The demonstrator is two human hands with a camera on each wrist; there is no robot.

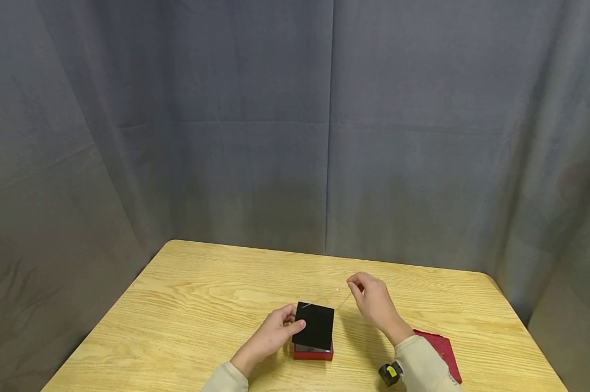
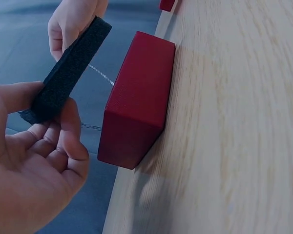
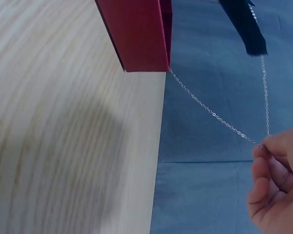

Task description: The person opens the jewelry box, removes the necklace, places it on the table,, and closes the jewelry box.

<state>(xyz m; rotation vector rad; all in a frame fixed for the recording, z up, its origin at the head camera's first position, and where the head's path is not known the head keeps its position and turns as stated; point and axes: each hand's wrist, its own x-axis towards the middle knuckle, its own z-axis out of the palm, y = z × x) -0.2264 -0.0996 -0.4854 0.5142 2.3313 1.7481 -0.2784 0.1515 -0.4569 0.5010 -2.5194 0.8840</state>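
Note:
Between its thumb and fingers, my left hand [image 1: 272, 331] pinches a square black foam pad [image 1: 317, 326]. The pad is tilted over an open red box [image 1: 313, 355] on the table; in the left wrist view, the box's red outer wall [image 2: 141, 83] faces the camera. My right hand [image 1: 373, 302] is raised to the right of the pad and pinches a thin silver chain [image 3: 205, 106] at the fingertips. From there one strand runs to the pad and the other down toward the box. Most of the box's inside is hidden behind the pad.
A flat dark red piece [image 1: 442, 351] lies on the wooden table [image 1: 202, 294], partly under the right sleeve [image 1: 424, 363]. A small black device with a yellow mark [image 1: 390, 373] sits at the right cuff. Grey curtains [image 1: 251, 163] hang behind the table and at both sides.

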